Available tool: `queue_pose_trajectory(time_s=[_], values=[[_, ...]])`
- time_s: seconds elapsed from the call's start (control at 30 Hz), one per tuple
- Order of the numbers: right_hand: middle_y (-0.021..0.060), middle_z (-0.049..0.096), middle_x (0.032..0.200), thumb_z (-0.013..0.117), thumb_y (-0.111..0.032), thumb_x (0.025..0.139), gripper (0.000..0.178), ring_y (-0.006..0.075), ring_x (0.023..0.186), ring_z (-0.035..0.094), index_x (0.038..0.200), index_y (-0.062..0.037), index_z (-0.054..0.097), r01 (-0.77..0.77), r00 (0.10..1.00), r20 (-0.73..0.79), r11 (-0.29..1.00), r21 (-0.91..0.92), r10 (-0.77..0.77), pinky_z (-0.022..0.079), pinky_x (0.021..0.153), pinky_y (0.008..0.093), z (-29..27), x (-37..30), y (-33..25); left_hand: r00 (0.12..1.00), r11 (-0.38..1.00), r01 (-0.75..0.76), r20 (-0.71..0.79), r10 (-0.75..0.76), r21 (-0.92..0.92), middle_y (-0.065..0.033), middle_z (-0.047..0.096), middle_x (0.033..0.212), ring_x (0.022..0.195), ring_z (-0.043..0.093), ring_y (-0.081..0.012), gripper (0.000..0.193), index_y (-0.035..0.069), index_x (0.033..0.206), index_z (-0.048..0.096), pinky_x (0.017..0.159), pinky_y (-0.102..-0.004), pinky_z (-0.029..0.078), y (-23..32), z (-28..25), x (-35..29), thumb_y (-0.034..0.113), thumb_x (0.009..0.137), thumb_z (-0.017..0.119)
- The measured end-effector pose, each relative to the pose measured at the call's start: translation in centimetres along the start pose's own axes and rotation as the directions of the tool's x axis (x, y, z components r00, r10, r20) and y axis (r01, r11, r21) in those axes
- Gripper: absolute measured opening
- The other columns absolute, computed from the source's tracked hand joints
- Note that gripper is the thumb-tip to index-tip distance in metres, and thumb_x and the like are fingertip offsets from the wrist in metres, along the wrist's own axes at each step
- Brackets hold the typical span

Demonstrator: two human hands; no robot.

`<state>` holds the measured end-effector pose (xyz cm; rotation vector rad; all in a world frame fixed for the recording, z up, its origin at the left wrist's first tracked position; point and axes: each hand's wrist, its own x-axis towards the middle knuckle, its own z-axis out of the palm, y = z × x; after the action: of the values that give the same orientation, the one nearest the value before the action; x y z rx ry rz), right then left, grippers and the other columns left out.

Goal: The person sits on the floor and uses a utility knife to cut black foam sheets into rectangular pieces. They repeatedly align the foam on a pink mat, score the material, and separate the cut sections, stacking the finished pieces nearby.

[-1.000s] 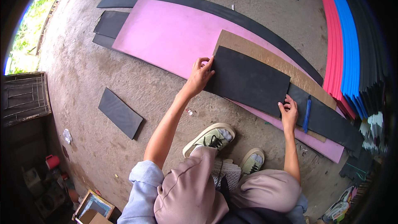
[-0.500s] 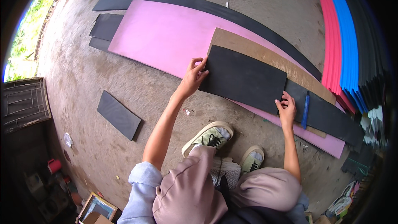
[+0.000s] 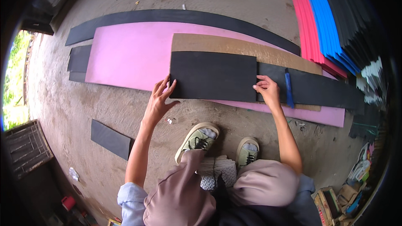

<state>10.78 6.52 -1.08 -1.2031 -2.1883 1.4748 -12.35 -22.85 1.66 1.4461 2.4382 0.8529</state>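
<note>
A rectangular black foam sheet (image 3: 213, 76) lies over a brown cardboard sheet (image 3: 217, 42), their left edges nearly in line. At its left edge, the fingertips of my left hand (image 3: 158, 102) touch it while the thumb spreads away below. My right hand (image 3: 269, 92) has thumb and fingers closed at the sheet's right edge. Beneath the cardboard is a large pink foam sheet (image 3: 127, 54). Just right of my right hand, a blue-handled cutter (image 3: 289, 88) rests on a long black strip (image 3: 326, 92).
A long black sheet (image 3: 167, 16) lies along the far side. One small black piece (image 3: 110, 138) is on the concrete floor at left. Stacked red (image 3: 303, 29), blue (image 3: 320, 21) and black sheets (image 3: 347, 16) stand at far right. My shoes (image 3: 199, 140) are close to the near edge.
The view has turned, so the sheets appear more level. The black foam sheet now sits squarer to the cardboard's left edge. My left thumb has spread away from the sheet.
</note>
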Motion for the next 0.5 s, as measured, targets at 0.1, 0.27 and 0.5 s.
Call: queue_pose_trajectory(time_s=[0.1, 0.27, 0.5], values=[[0.0047, 0.063, 0.071, 0.068, 0.000, 0.070, 0.032, 0.0077, 0.062, 0.059, 0.101, -0.0025, 0.060, -0.047, 0.999, 0.028, 0.993, 0.112, 0.044, 0.048, 0.056, 0.0203, 0.1, 0.3, -0.1, 1.000, 0.998, 0.011, -0.025, -0.010, 0.061, -0.0100, 0.045, 0.128, 0.103, 0.050, -0.0272, 0.068, 0.014, 0.119, 0.053, 0.086, -0.0358, 0.048, -0.5, 0.8, -0.2, 0.007, 0.055, 0.076], [0.0050, 0.063, 0.071, 0.069, -0.002, 0.069, 0.032, 0.0088, 0.062, 0.059, 0.100, -0.0036, 0.059, -0.058, 0.998, 0.012, 0.994, 0.090, 0.058, 0.048, 0.056, 0.0217, 0.3, 0.0, -0.1, 0.999, 0.997, 0.042, -0.021, -0.041, 0.065, -0.0119, 0.051, 0.121, 0.099, 0.051, -0.0275, 0.068, 0.014, 0.120, 0.053, 0.082, -0.0355, 0.049, -0.6, 1.4, -0.6, 0.005, 0.055, 0.075], [0.0052, 0.062, 0.068, 0.069, -0.001, 0.067, 0.032, 0.0112, 0.062, 0.060, 0.097, -0.0045, 0.057, -0.020, 1.000, 0.001, 1.000, -0.002, 0.020, 0.048, 0.057, 0.0245, 0.0, 0.1, 0.0, 0.984, 0.931, 0.161, -0.014, -0.176, -0.328, -0.0176, 0.054, 0.115, 0.090, 0.058, -0.0248, 0.055, 0.009, 0.120, 0.051, 0.079, -0.0334, 0.050, 0.3, 0.5, 0.8, 0.002, 0.068, 0.069]])
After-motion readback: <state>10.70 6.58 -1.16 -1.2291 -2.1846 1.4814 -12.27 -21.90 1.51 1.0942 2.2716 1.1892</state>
